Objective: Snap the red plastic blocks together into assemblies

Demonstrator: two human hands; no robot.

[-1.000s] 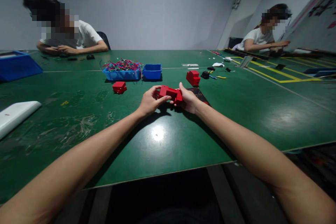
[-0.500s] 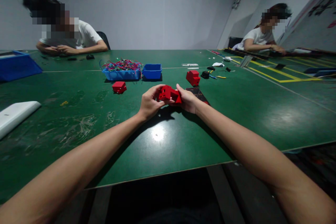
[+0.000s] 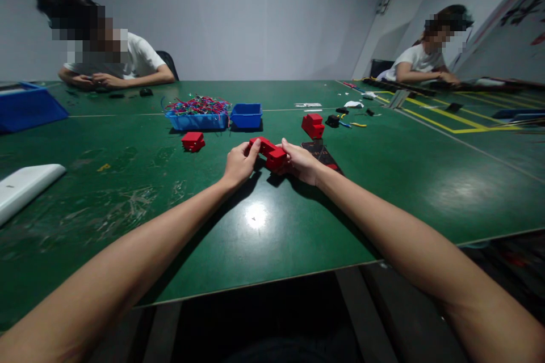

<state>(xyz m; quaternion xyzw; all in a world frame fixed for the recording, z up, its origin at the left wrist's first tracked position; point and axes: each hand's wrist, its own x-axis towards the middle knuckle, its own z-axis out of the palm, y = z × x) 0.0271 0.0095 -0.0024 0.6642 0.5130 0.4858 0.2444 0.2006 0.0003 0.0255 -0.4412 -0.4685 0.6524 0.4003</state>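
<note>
Between my two hands, just above the green table, is a red plastic housing with a recess in its middle. My left hand grips its left end, thumb on top. My right hand pinches the right end, with some fingers hidden behind the part. Right behind my right hand stands another red block. A further red block sits to the left of my left hand. A dark phone-like slab with lit digits lies partly behind my right wrist.
Beyond my hands stand a blue bin heaped with coloured wires and a smaller blue bin. A black part lies near wire pieces. A white device is at left. Two people sit across the table.
The red housing has been turned in my hands, so its recessed side now faces up and its block end points right. My left thumb has moved onto its top.
</note>
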